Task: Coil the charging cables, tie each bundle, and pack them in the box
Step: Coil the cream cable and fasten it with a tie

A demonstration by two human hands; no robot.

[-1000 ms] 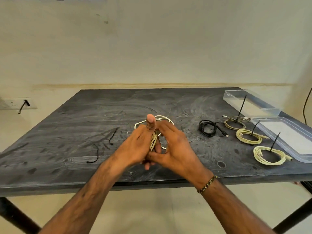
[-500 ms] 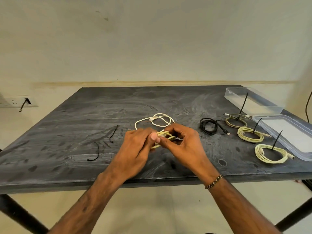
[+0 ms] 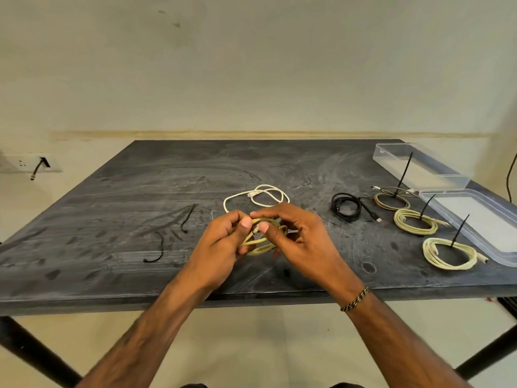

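My left hand [image 3: 221, 242] and my right hand [image 3: 302, 236] both grip a yellow-green coiled cable [image 3: 258, 243] just above the middle of the dark table [image 3: 112, 208]. A loose white cable [image 3: 257, 196] lies right behind the hands. A black coiled cable [image 3: 347, 205] lies to the right. Three tied coils with upright black zip ties sit at the right: a tan one [image 3: 391, 198], a yellow one [image 3: 415, 225] and a pale one [image 3: 449, 253]. The clear box [image 3: 419, 169] and its lid [image 3: 475, 219] stand at the right edge.
Two loose black zip ties lie on the table's left half, one [image 3: 188, 218] nearer the middle and another [image 3: 156, 252] toward the front. A wall socket with a plug [image 3: 39, 165] is at the far left. Black table legs show below.
The hands have lowered the coil from upright near my view to flat and low over the table. My left thumb no longer points up; both hands now pinch the coil's loops.
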